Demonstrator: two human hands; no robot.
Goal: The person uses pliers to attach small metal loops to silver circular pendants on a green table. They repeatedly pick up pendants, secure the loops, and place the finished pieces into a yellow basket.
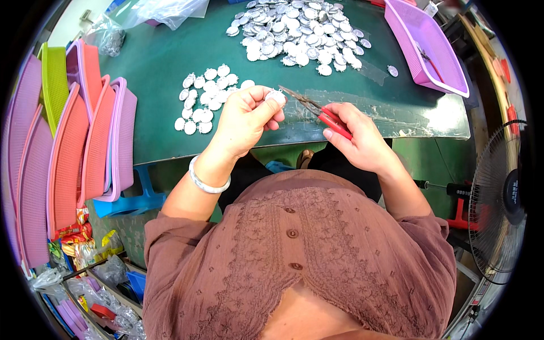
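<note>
Between thumb and fingers, my left hand pinches a round silver pendant with a small loop at its top edge. My right hand is wrapped round the red handles of a pair of long-nose pliers. The jaws of the pliers point up and left, slightly parted, with their tips close to the pendant's loop. Left of my left hand lies a loose group of similar pendants on the green table. A far larger heap of pendants covers the table's far middle.
A purple basket with red-handled pliers inside stands at the right, a single pendant beside it. Stacked colourful baskets line the left side. Clear plastic bags lie at the far left. A black fan stands at my right.
</note>
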